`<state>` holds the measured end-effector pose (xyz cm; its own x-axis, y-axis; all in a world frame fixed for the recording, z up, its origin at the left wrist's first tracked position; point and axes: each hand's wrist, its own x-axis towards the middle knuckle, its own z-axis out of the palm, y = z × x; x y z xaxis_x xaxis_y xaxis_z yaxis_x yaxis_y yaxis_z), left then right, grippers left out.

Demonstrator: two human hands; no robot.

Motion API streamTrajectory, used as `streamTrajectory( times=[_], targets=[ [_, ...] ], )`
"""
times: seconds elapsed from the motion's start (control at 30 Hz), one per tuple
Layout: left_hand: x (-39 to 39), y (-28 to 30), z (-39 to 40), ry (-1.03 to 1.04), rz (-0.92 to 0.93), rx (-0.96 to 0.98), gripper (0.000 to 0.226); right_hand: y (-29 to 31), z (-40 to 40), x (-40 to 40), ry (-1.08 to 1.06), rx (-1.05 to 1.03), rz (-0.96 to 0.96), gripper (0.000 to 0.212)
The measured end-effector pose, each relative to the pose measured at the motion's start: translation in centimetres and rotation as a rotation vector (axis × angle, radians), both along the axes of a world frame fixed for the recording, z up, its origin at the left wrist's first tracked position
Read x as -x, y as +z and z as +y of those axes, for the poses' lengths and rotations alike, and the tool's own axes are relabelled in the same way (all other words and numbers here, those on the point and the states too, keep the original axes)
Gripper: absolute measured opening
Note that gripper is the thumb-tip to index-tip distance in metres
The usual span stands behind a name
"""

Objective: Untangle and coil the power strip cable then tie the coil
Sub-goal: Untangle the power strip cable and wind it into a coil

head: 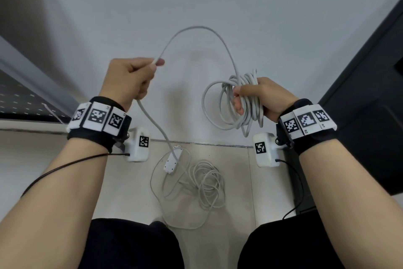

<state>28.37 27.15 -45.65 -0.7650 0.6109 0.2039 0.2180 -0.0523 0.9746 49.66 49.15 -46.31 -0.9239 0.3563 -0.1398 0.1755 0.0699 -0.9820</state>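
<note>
While the white power strip (172, 160) lies on the floor (122, 192) below amid loose cable (207, 186) turns, the right hand (259, 98) grips a gathered coil (237, 103), fingers curled round its strands. The left hand (130, 78) pinches the cable's free run between thumb and forefinger, other fingers curled.

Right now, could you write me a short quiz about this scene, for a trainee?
1. True or false: the right hand holds a coil of cable.
2. Where is the power strip? A) in the left hand B) on the floor C) on a table
3. Fill in: between the hands the cable rises in an ____.

Key: 1 true. 2 B; loose cable lies beside it. 3 arch.
</note>
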Motion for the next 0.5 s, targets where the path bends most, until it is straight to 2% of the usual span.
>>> streamTrajectory(
  times=[0.1,0.17,0.37,0.5],
  targets=[
    [0.3,1.4,-0.9,-0.092,0.008,-0.154,0.02,0.0,-0.1,0.1,0.011,0.039,0.018,0.031],
    [0.3,1.5,-1.0,-0.109,0.04,-0.098,0.022,0.0,-0.2,0.1,0.01,0.045,0.008,0.036],
    [0.0,-0.7,0.0,-0.076,-0.014,0.173,0.024,0.1,-0.4,0.0,-0.019,0.044,-0.052,0.042],
    [0.2,-1.2,0.6,-0.033,-0.063,0.224,0.032,0.3,-0.5,0.3,-0.013,0.093,-0.069,0.046]
  ],
)
